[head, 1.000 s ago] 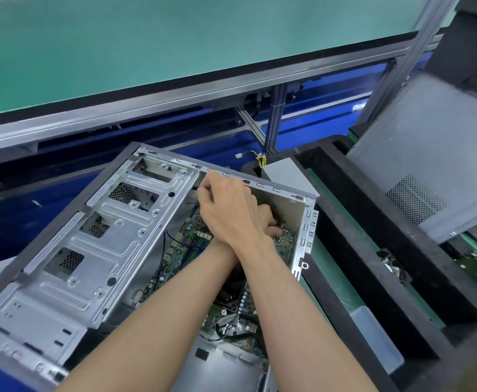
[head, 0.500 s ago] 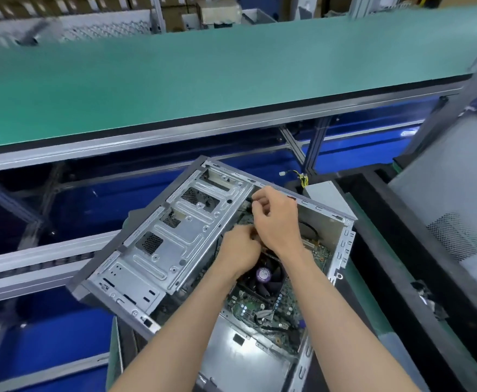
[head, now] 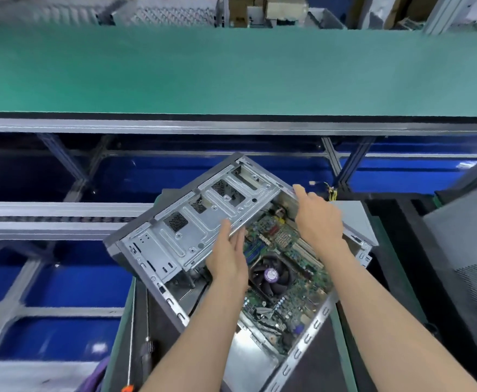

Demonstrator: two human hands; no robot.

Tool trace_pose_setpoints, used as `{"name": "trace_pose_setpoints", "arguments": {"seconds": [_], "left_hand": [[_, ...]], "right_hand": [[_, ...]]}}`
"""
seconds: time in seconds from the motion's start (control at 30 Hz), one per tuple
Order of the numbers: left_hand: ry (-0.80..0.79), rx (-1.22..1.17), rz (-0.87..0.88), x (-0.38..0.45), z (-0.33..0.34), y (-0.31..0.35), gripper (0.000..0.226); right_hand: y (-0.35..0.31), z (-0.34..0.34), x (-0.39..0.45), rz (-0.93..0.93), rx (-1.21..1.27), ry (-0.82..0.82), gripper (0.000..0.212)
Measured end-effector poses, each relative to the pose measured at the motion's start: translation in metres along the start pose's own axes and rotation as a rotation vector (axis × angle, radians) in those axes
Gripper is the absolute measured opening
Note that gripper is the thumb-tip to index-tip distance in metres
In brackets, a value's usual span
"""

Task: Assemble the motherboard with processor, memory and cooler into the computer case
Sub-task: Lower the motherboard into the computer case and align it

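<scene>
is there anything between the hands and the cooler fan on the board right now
Nothing visible. The cooler fan lies uncovered just right of the left hand; the right hand is farther up by the case wall.

Both hands (head: 227, 257) (head: 318, 219) rest on the open computer case (head: 175, 239)

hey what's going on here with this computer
A person is working on an open computer case lying on its side. The motherboard with its cooler fan already sits inside. The left hand rests on the edge of the metal drive cage; the right hand touches the case's far rim.
</scene>
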State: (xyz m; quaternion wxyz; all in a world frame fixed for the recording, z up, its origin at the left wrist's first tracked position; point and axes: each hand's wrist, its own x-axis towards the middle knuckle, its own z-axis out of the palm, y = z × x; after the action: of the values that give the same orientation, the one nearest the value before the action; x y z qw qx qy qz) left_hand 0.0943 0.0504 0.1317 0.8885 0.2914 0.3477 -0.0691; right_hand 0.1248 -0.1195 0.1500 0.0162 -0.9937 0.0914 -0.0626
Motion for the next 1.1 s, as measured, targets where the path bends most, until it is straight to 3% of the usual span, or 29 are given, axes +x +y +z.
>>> {"name": "trace_pose_setpoints", "arguments": {"seconds": [0.43,0.57,0.83,1.0,1.1], "left_hand": [[-0.036,-0.042,-0.027,0.017,0.002,0.01,0.045],[-0.091,0.051,-0.072,0.024,0.006,0.014,0.036],[-0.202,0.214,-0.107,0.042,0.011,0.025,0.043],[-0.27,0.378,-0.123,0.052,0.025,0.035,0.014],[-0.273,0.401,-0.15,0.057,0.033,0.041,0.017]], "right_hand": [[0.007,-0.002,-0.008,0.072,-0.028,-0.027,0.042],[0.013,-0.002,-0.016,0.116,-0.03,-0.015,0.034],[0.015,-0.009,-0.032,0.197,-0.031,-0.044,0.022],[0.008,-0.012,-0.048,0.253,-0.087,-0.044,0.012],[0.002,-0.012,-0.059,0.304,-0.111,-0.034,0.008]]}}
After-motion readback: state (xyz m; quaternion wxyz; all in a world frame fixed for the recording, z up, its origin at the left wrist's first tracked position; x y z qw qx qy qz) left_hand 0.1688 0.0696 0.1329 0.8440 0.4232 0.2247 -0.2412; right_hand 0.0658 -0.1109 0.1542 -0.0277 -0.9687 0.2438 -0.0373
